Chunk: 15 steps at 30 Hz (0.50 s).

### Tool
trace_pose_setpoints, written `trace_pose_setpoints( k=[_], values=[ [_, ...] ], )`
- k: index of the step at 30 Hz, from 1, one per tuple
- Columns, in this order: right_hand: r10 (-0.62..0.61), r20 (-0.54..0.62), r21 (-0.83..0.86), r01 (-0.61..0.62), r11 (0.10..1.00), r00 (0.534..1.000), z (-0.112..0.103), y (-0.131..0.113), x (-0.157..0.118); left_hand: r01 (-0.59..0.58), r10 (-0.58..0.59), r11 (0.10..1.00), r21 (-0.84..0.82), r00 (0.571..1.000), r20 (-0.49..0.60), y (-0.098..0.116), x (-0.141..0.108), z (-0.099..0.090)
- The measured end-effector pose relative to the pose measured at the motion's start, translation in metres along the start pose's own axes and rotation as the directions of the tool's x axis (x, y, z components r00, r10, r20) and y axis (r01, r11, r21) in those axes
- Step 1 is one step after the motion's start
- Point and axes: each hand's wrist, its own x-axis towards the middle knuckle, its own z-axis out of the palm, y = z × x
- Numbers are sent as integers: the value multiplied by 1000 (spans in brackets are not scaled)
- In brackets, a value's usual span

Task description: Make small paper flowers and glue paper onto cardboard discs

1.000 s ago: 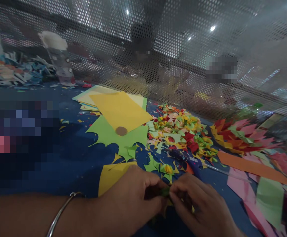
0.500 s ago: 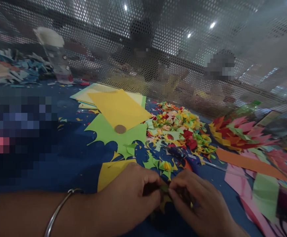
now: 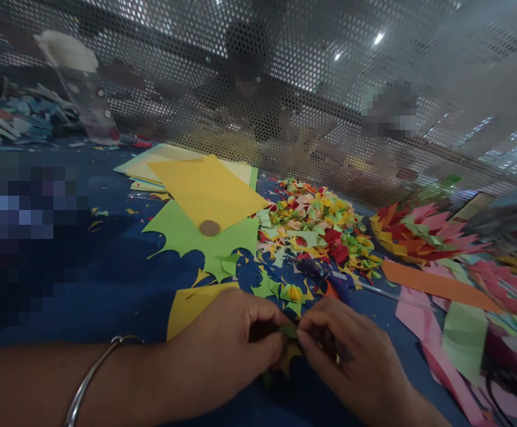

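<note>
Person's left hand (image 3: 229,347) and right hand (image 3: 356,347) pinch a small green paper piece (image 3: 290,331) between them over the blue tabletop (image 3: 124,296); silver bracelet (image 3: 84,378) on left wrist. Yellow sheet (image 3: 187,307) partly hidden by left hand. Further off, another yellow sheet (image 3: 209,187) overlaps a scalloped green sheet (image 3: 234,237), brown disc (image 3: 209,228) on its near corner. Right of these I see heaped paper scraps (image 3: 323,216), then an orange strip (image 3: 436,286). Perforated screen (image 3: 164,71) behind.

We see matt paper in the held piece (image 3: 289,330) and yellow sheet (image 3: 207,190), smooth glossy metal in the bangle (image 3: 89,375), a matt tabletop (image 3: 120,296).
</note>
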Motion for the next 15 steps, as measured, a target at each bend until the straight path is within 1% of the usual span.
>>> trace_pose_setpoints(
  k=[4, 7, 11, 13, 15],
  values=[
    [25, -7, 24, -25, 999, 1000, 1, 1, 0, 27, -27, 999, 23, 999, -26, 2, -1, 0],
    [32, -7, 38, -31, 999, 999, 1, 0, 0, 45, -45, 998, 31, 999, -19, 1, -1, 0],
    [38, 23, 58, -39, 998, 999, 1, -1, 1, 39, -39, 999, 29, 999, 1, 0, 1, -1],
    [39, 26, 53, -40, 998, 999, 1, -2, 1, 21, -20, 997, 71, 1000, -17, 2, 1, -1],
    [37, 25, 44, -38, 998, 999, 2, -2, 2, -16, 27, 986, 167, 998, -61, 3, 0, -2]
  ],
)
